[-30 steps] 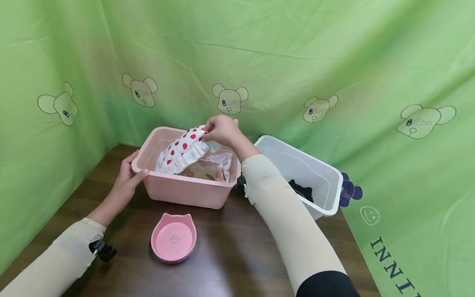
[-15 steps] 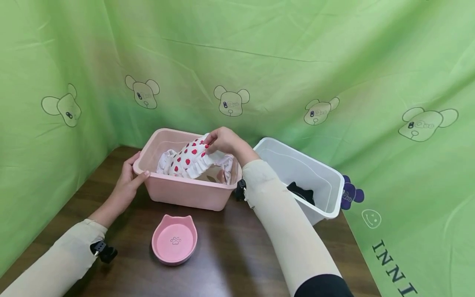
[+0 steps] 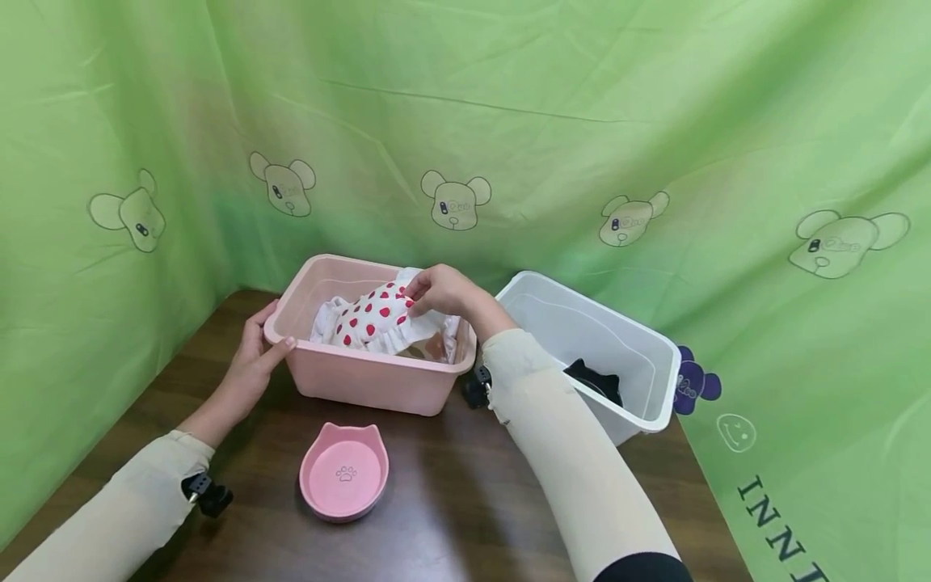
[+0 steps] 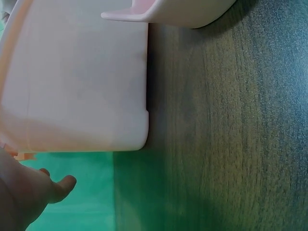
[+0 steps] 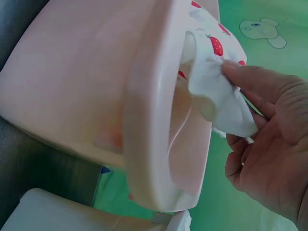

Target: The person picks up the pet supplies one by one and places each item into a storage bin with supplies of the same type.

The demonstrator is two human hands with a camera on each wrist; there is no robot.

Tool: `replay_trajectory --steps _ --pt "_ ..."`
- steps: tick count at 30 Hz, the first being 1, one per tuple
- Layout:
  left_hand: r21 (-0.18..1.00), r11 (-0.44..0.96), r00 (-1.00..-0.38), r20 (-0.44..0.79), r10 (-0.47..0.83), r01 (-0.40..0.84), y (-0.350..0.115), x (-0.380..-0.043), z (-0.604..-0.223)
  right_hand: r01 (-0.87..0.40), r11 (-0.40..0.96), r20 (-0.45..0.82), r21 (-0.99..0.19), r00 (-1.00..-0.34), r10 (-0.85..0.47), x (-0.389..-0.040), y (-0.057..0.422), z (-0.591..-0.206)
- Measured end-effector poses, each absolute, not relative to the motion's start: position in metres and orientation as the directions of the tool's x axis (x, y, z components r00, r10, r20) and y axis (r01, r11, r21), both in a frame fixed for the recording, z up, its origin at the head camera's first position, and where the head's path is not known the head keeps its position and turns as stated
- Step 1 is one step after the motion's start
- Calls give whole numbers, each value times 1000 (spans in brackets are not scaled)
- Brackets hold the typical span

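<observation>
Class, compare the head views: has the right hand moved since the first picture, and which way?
Yes, downward: the right hand now sits clearly below the middle mouse print, which it nearly met earlier.

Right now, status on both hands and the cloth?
Left hand gripping pink bin. Right hand pinching strawberry-print cloth, partly inside bin. Pink dish apart, blocking nothing.

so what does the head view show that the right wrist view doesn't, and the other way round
Only the head view shows the left hand at the tub's corner, the pink cat-eared bowl, and the black item inside the white bin.

Only the right wrist view shows the palm side of the right hand.

Both show the right hand pinching the strawberry-print cloth, plus the pink tub, part of the white bin, the dark table and the green curtain with its mouse-head print.
</observation>
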State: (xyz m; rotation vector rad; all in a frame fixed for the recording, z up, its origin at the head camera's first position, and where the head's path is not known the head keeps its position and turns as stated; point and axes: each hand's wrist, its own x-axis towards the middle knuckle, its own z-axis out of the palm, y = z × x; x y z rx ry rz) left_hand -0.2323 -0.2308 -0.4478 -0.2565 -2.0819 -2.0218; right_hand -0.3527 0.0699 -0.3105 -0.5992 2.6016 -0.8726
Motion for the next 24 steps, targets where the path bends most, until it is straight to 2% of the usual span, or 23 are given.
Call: replay_trajectory --steps 16,24 --pt "956 44 -955 291 -58 289 -230 -230 -445 -370 740 -116 -562 -850 -513 -340 85 -318" --pt "957 28 -956 288 -60 287 -230 -232 -449 -404 687 -56 -604 -838 -543 -335 96 -329"
